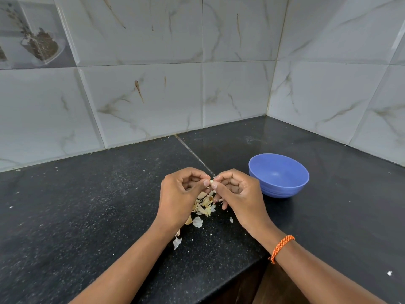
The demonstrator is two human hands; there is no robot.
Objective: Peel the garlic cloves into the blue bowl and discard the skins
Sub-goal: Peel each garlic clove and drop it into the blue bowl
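A small pale garlic clove (211, 182) is pinched between the fingertips of both hands above the black counter. My left hand (179, 194) holds it from the left with thumb and forefinger; my right hand (237, 191) pinches it from the right. Beneath the hands lies a pile of papery garlic skins and cloves (205, 206), partly hidden by my fingers. The blue bowl (279, 175) stands just right of my right hand, and its visible inside looks empty.
Loose skin flakes lie nearer me on the counter (87, 216), one white flake (177, 242) by my left forearm. Marble-patterned tiled walls (153, 95) meet in a corner behind. The counter's front edge runs under my right forearm, which wears an orange bracelet (281, 247).
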